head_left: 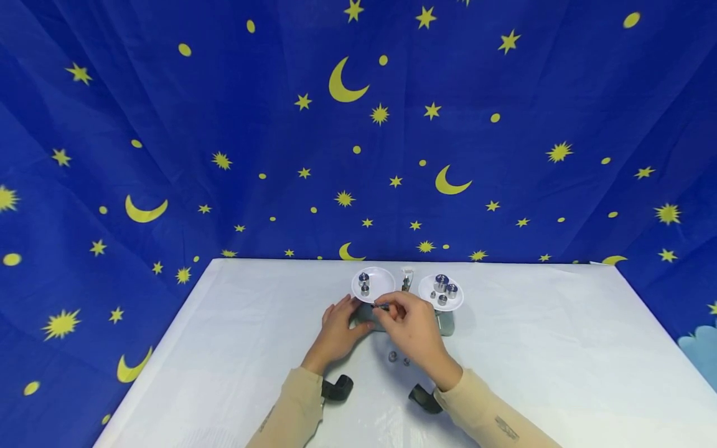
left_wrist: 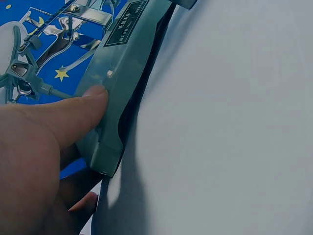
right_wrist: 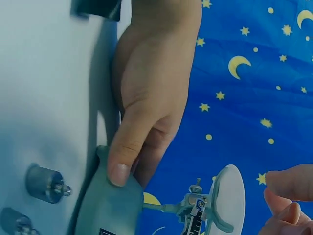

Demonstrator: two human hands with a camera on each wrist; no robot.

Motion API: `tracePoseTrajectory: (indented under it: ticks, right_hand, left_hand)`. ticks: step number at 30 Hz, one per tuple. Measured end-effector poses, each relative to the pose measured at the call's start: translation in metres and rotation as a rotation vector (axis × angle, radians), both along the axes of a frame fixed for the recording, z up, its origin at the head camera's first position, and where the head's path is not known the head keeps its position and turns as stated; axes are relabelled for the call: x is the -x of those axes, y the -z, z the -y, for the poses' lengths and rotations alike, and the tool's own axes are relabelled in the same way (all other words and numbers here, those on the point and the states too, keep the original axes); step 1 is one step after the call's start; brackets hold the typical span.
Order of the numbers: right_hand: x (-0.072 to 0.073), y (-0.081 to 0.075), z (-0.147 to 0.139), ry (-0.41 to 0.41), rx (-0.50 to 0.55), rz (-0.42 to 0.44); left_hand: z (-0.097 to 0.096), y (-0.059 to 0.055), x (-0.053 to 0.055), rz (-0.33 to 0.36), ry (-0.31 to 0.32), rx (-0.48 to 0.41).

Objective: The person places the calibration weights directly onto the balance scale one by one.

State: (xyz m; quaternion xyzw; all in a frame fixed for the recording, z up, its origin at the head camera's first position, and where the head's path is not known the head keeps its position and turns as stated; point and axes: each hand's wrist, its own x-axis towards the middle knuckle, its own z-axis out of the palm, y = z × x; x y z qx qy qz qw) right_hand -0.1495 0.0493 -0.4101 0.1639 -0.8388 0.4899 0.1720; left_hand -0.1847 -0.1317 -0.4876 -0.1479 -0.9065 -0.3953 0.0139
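Note:
A grey-green balance scale (left_wrist: 134,58) stands on the table with two white pans. My left hand (head_left: 338,333) holds the left end of its base, thumb on the near face and fingers round the far side. My right hand (head_left: 413,323) is raised in front of the left pan (head_left: 386,295), pinching what looks like a small metal weight (head_left: 382,306); the fingers partly cover it. Two metal weights (head_left: 364,278) stand on the left pan. Several more weights (head_left: 441,281) sit on the right pan (head_left: 458,300). In the right wrist view, only the right fingertips (right_wrist: 291,191) show.
Two loose weights (head_left: 393,356) stand on the white table (head_left: 224,348) in front of the base, below my right wrist. Black wrist mounts (head_left: 338,389) hang by both sleeves. A blue curtain (head_left: 280,137) with yellow stars and moons hangs behind the table's far edge.

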Motion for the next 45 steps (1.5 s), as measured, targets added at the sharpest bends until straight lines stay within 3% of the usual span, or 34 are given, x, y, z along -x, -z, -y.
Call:
tracePoseTrajectory:
  ticks: [21, 45]
  right_hand:
    - [-0.011, 0.024, -0.018, -0.054, 0.014, 0.122]
    - [-0.016, 0.048, -0.028, -0.075, 0.088, 0.393]
  left_hand:
    - [0.001, 0.001, 0.0, -0.024, -0.001, 0.0]
    - [0.0, 0.002, 0.001, -0.029, -0.002, -0.006]
